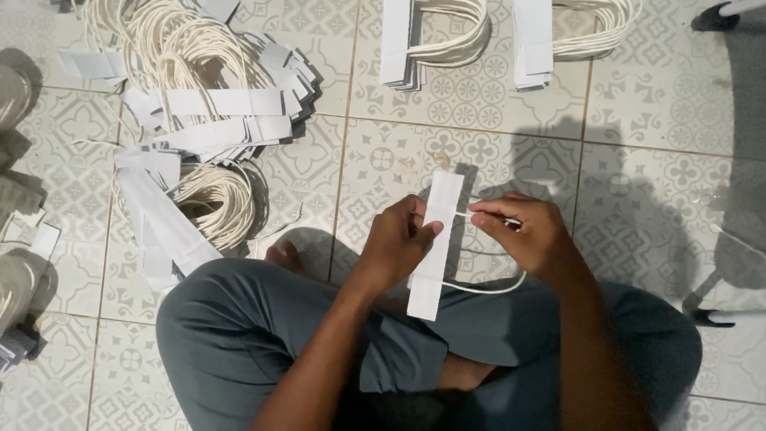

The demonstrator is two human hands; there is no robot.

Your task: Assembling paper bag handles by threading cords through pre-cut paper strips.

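I sit cross-legged on a patterned tile floor. My left hand (396, 239) grips a long white paper strip (437, 199) held upright above my lap. My right hand (531, 227) pinches the end of a white twisted cord (493, 289) that loops from the strip's lower part round to its upper part. Both hands meet at the strip's middle.
A big heap of white strips with cord handles (203, 120) lies on the floor at left. Two neat stacks of the same pieces (415, 48) (550, 40) lie at the top. Dark chair legs (710, 315) stand at right. My grey trousers (239, 335) fill the foreground.
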